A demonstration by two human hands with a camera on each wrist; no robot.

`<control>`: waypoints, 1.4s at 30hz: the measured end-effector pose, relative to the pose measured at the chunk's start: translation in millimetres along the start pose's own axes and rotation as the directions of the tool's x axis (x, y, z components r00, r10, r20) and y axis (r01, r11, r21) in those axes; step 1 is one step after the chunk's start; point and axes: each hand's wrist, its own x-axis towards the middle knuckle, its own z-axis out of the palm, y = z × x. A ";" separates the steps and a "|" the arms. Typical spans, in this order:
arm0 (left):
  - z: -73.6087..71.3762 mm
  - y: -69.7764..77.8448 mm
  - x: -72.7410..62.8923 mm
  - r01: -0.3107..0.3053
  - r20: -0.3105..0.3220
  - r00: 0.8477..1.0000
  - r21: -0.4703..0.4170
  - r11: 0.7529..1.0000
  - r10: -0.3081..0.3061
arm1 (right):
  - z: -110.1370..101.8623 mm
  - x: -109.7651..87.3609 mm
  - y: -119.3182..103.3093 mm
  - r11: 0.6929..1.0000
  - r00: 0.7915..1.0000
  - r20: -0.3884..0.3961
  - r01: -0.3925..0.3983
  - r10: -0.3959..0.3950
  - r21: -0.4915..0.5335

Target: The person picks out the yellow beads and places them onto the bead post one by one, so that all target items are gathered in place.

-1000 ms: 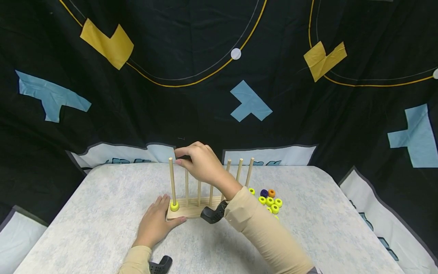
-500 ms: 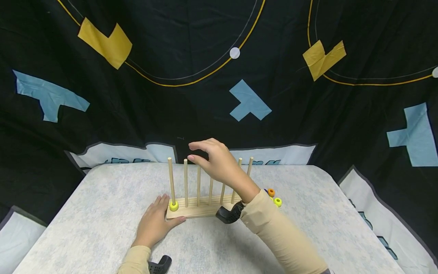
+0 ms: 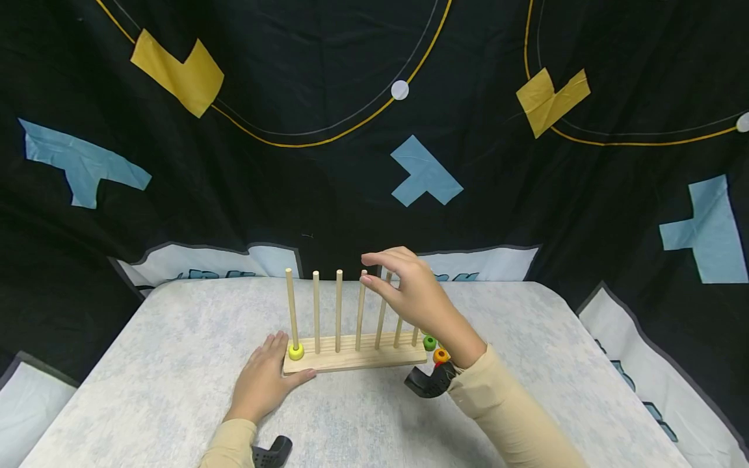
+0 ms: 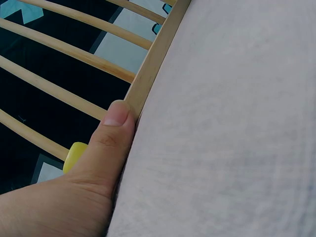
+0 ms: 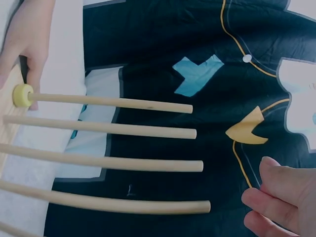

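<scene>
A wooden base (image 3: 374, 361) with several upright pegs (image 3: 339, 312) stands on the table. One yellow bead (image 3: 296, 351) sits at the foot of its leftmost peg. My left hand (image 3: 261, 377) rests at the base's left end, fingers straight along that side; in the left wrist view its thumb (image 4: 106, 140) lies against the front edge. Over the right half of the pegs, near their tops, is my right hand (image 3: 415, 289). Its thumb and fingers are apart with nothing between them, and the right wrist view shows them beyond the peg tips.
Just right of the base lie a green bead (image 3: 430, 343) and an orange bead (image 3: 441, 355), partly covered by the right forearm. The pale tabletop (image 3: 193, 364) reaches back to a dark curtain (image 3: 328, 195) with taped shapes.
My right hand has moved rightward, from near the leftmost pegs to over the right-hand ones, and its forearm now hides the yellow beads there. The left hand and base have stayed put.
</scene>
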 end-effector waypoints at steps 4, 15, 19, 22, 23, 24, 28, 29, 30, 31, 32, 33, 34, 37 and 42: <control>0.4 -0.3 -0.4 -0.004 -0.003 1.000 -0.004 1.000 0.004 | -5.6 -13.4 4.2 1.000 1.000 -0.002 -0.010 0.010 0.003; 1.7 -0.1 -0.6 -0.006 0.004 1.000 -0.017 1.000 0.006 | -21.4 -48.2 14.1 0.999 1.000 -0.011 -0.026 0.025 -0.040; 1.0 0.4 -0.8 -0.001 0.007 1.000 -0.021 1.000 0.001 | -26.3 -63.7 21.6 0.996 0.997 -0.012 -0.078 0.077 -0.053; 0.1 0.5 -0.8 0.000 0.006 1.000 -0.018 1.000 0.000 | -27.8 -76.9 29.6 0.990 0.992 0.000 -0.128 0.128 -0.062; -0.1 0.4 -0.7 -0.001 0.005 1.000 -0.018 1.000 0.001 | -28.0 -81.6 33.1 0.988 0.990 0.002 -0.142 0.143 -0.062; -0.3 0.3 -0.6 -0.002 0.005 1.000 -0.017 1.000 0.002 | -28.0 -86.5 36.7 0.985 0.987 0.005 -0.161 0.162 -0.066; 0.2 -0.6 0.0 -0.004 0.004 1.000 -0.016 1.000 0.004 | -29.0 -105.7 51.3 0.967 0.969 0.017 -0.245 0.247 -0.071; 0.3 -0.7 0.1 -0.004 0.004 1.000 -0.017 1.000 0.004 | -29.2 -110.1 54.9 0.959 0.961 0.023 -0.273 0.275 -0.074; 0.4 -0.8 0.2 -0.005 0.003 1.000 -0.016 1.000 0.005 | -29.6 -114.5 58.2 0.949 0.951 0.031 -0.305 0.308 -0.081; 0.4 -0.8 0.1 -0.005 0.002 1.000 -0.016 1.000 0.005 | -29.9 -118.9 61.8 0.941 0.943 0.034 -0.329 0.332 -0.085; 0.4 -0.8 0.1 -0.006 0.001 1.000 -0.017 1.000 0.006 | -29.9 -123.4 65.9 0.933 0.934 0.037 -0.350 0.355 -0.087; 0.3 -0.8 0.1 -0.007 -0.001 1.000 -0.016 1.000 0.007 | -29.6 -127.6 70.0 0.925 0.927 0.040 -0.369 0.373 -0.091; 0.2 -0.7 0.0 -0.010 -0.004 1.000 -0.016 1.000 0.010 | -29.2 -132.0 74.2 0.916 0.918 0.045 -0.389 0.394 -0.096; 0.0 -0.5 -0.1 -0.014 -0.009 1.000 -0.017 1.000 0.014 | -27.6 -144.9 85.8 0.897 0.898 0.055 -0.430 0.436 -0.104; 0.8 -0.7 -0.3 -0.016 -0.012 1.000 -0.017 1.000 0.016 | -22.5 -163.8 102.8 0.869 0.866 0.086 -0.483 0.492 -0.113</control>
